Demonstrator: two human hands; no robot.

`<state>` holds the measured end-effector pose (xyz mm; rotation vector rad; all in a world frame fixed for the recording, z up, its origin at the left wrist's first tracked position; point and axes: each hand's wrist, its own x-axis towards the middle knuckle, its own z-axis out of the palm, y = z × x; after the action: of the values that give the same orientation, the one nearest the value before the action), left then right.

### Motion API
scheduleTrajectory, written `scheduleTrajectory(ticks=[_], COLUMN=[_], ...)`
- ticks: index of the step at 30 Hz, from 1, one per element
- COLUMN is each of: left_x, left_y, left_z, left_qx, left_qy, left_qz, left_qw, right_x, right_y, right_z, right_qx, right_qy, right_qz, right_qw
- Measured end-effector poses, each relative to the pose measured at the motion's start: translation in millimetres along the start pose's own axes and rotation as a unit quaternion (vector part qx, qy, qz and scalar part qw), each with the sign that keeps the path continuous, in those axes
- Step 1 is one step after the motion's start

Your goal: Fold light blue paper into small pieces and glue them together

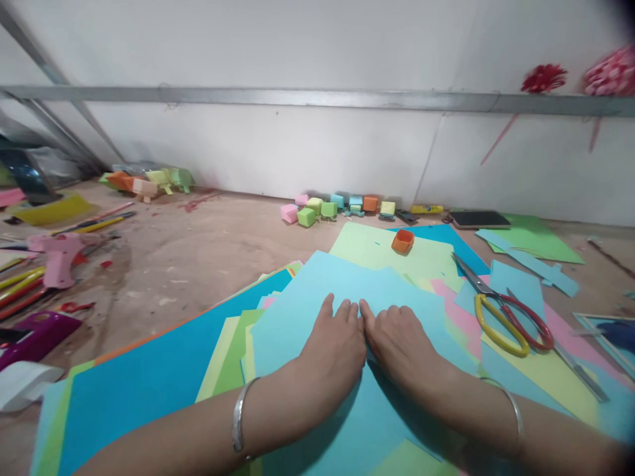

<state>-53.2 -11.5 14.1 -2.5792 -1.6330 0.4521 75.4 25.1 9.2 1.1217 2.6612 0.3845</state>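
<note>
Head view | left hand (337, 340) spreads palm-down, fingers extended | right hand (403, 340) angles in against it, fingers curled, grip unclear | both rest on light-blue paper (354, 281) atop coloured sheets (143, 380)

The desk (163, 244) meets a white wall (297, 145) crossed by a metal rail (297, 97). Centre, near the wall's foot: small paper boxes (328, 211) in several colours; to their right, a yellow tube (427, 209) and a dark phone (479, 219). Right: scissors (501, 324) with one red and one yellow handle. Left: a pink glue gun (59, 258) and, nearer, a purple device (42, 334), cut by the frame. Upper right: a red flower (544, 78) beside a pink flower (612, 71).
</note>
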Motion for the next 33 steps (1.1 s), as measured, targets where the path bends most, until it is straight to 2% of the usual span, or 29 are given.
scheduleTrajectory(ticks=[2, 4, 8, 11, 14, 16, 18, 20, 22, 26, 33], left_x=[-3, -6, -11, -10, -8, -8, -8, -9, -9, -9, -8], left_y=[3, 8, 15, 16, 13, 11, 9, 8, 7, 7, 7], left_z=[11.1, 22.2, 34.7, 32.6, 25.5, 20.9, 17.4, 15.4, 14.4, 14.1, 11.3], left_qx=[0.022, 0.044, 0.072, 0.069, 0.054, 0.044, 0.033, 0.026, 0.026, 0.043, 0.057], left_qy=[0.042, 0.07, 0.09, 0.077, 0.073, 0.082, 0.09, 0.092, 0.094, 0.112, 0.131], left_qz=[-0.007, -0.005, 0.011, 0.015, 0.032, 0.039, 0.044, 0.047, 0.041, 0.052, 0.07], left_qw=[0.999, 0.997, 0.993, 0.994, 0.995, 0.995, 0.994, 0.994, 0.994, 0.991, 0.987], right_x=[3, 6, 3, 0, 2, 7, 13, 18, 21, 21, 21], right_y=[2, 7, 14, 17, 20, 23, 26, 29, 31, 33, 33], right_z=[-2, -5, -10, -13, -14, -11, -5, 2, 7, 7, 2], right_qx=[0.023, 0.039, 0.06, 0.05, 0.045, 0.076, 0.135, 0.2, 0.253, 0.304, 0.288], right_qy=[-0.023, -0.054, -0.087, -0.072, 0.008, 0.101, 0.18, 0.219, 0.233, 0.221, 0.13], right_qz=[-0.034, -0.03, 0.013, 0.045, 0.057, 0.025, -0.016, -0.03, -0.027, -0.051, -0.078], right_qw=[0.999, 0.997, 0.994, 0.995, 0.997, 0.992, 0.974, 0.955, 0.939, 0.925, 0.946])
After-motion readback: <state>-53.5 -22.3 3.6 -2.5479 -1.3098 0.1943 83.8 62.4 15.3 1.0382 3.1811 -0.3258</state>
